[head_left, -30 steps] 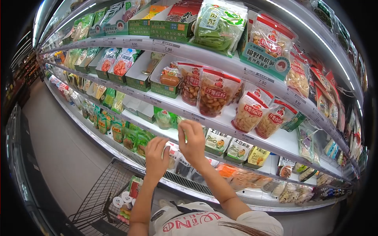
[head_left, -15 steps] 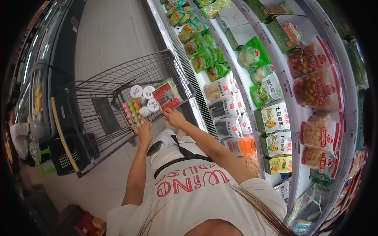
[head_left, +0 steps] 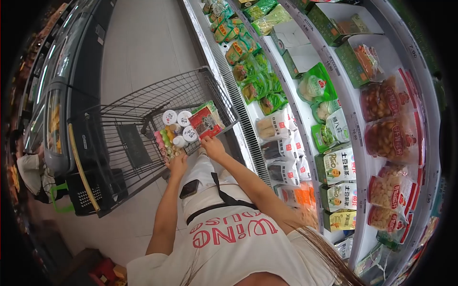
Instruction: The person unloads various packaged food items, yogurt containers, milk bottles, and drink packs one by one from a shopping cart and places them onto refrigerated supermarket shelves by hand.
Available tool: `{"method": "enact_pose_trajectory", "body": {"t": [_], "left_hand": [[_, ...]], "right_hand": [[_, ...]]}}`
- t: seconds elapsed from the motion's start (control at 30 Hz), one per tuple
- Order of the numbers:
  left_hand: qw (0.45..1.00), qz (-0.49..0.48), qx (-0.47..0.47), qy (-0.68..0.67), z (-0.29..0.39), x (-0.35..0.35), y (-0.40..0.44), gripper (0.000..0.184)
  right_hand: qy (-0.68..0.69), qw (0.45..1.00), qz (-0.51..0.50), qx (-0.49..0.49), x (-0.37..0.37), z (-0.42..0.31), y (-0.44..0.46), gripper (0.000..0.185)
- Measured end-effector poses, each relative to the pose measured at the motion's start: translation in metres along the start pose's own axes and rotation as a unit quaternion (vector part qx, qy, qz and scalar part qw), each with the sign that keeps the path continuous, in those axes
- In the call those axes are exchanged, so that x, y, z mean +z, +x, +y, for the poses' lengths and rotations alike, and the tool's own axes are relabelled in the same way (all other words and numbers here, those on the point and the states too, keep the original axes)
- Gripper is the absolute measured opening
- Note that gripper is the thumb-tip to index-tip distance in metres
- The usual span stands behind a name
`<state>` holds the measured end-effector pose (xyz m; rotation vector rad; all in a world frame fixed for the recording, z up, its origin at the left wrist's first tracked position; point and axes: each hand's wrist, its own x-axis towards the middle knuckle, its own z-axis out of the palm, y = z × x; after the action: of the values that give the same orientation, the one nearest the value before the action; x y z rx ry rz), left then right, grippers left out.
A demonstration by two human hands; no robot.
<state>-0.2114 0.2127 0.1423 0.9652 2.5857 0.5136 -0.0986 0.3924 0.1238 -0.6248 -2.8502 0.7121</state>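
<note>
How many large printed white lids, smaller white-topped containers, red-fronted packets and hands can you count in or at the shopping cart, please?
Large printed white lids: 3
Smaller white-topped container: 1
Red-fronted packet: 1
Hands: 2 (left hand, right hand)
Total: 7

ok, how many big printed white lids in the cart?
3 in view: a left lid, a middle lid beside it, and a lower lid next to the red pack. More could be hidden underneath.
</note>
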Motion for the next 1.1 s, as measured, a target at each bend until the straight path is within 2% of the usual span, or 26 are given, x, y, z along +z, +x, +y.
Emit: {"method": "enact_pose_trajectory", "body": {"t": [0.2, 0.3, 0.4, 0.5, 0.6, 0.7, 0.8, 0.9, 0.97, 1.0, 1.03, 1.1], "left_hand": [[1.0, 0.014, -0.015, 0.008, 0.016, -0.011, 0.068, 0.021], [0.999, 0.016, -0.039, -0.002, 0.028, -0.018, 0.107, 0.021], [0.996, -0.024, -0.071, -0.044, 0.03, -0.023, 0.154, 0.024], [0.988, -0.105, -0.034, -0.107, 0.015, -0.02, 0.21, 0.027], [0.986, -0.138, 0.06, 0.077, 0.014, -0.025, 0.259, 0.027], [0.949, -0.311, -0.003, -0.044, 0.014, -0.038, 0.306, 0.029], [0.864, -0.435, -0.16, -0.196, 0.026, -0.061, 0.353, 0.032], [0.861, -0.208, -0.204, -0.417, 0.001, 0.014, 0.386, 0.021], [0.805, -0.219, -0.309, -0.457, -0.007, 0.057, 0.409, 0.017], [0.771, -0.224, -0.362, -0.474, -0.007, 0.07, 0.418, 0.016], [0.705, -0.241, -0.446, -0.496, 0.004, 0.062, 0.427, 0.022], [0.652, -0.278, -0.453, -0.541, -0.023, 0.116, 0.432, 0.02]], "right_hand": [[-0.001, 0.999, 0.045, -0.006, -0.01, 0.021, 0.069, 0.018], [-0.008, 1.0, 0.018, -0.013, -0.013, 0.038, 0.113, 0.018], [-0.022, 0.999, 0.013, -0.028, -0.026, 0.052, 0.156, 0.018], [-0.03, 0.999, -0.033, -0.025, -0.034, 0.066, 0.201, 0.022], [-0.064, 0.995, -0.051, -0.056, -0.048, 0.076, 0.243, 0.028], [-0.096, 0.985, -0.132, -0.063, -0.064, 0.079, 0.279, 0.031], [-0.105, 0.972, -0.185, -0.1, -0.089, 0.074, 0.312, 0.032], [-0.035, 0.935, -0.352, -0.028, -0.076, 0.089, 0.348, 0.031], [0.129, 0.942, -0.286, 0.123, -0.066, 0.104, 0.375, 0.027], [0.209, 0.925, -0.247, 0.198, -0.059, 0.114, 0.388, 0.026], [0.108, 0.981, -0.125, 0.102, -0.028, 0.141, 0.394, 0.024], [0.058, 0.976, -0.112, 0.175, 0.011, 0.175, 0.399, 0.029]]}}
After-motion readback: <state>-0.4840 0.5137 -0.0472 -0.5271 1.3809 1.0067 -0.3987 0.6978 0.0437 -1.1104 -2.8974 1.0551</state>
